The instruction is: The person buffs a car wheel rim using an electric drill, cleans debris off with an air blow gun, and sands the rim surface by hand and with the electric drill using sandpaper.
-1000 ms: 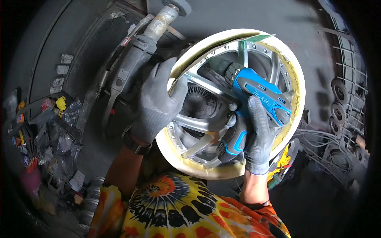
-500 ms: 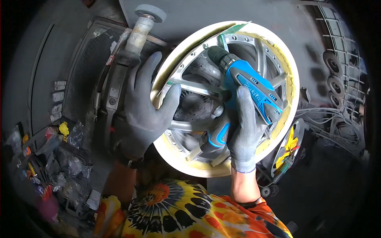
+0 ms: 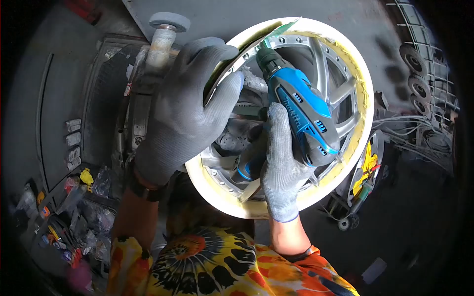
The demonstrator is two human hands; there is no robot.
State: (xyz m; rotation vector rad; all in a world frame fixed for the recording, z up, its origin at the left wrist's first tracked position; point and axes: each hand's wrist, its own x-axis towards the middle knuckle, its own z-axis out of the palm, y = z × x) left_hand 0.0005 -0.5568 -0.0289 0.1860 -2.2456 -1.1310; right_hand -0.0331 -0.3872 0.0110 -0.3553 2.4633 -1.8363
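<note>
A silver spoked wheel rim (image 3: 342, 92), its outer lip covered in cream-coloured masking, is in front of me. My right hand (image 3: 282, 172), in a grey glove, is wrapped round the handle of a blue and black cordless drill (image 3: 302, 106). The drill's chuck points up at the ring of bolts near the rim's upper left. A green strip (image 3: 282, 30) stands off the edge there. On the left edge, my gloved left hand (image 3: 185, 103) closes over the lip, thumb inside and fingers outside. Whether it also pinches loose masking is hidden.
A post with a round grey top (image 3: 169, 22) stands behind my left hand. Several discs (image 3: 413, 58) hang on a wire rack (image 3: 428, 44) at right, above coiled cables (image 3: 429, 138). A yellow item (image 3: 364, 170) lies below; bagged clutter (image 3: 94, 217) fills the lower left.
My left hand has moved up and right, going from spread fingers to closing over the rim's edge. The drill has shifted left, its chuck now nearer the bolt ring.
</note>
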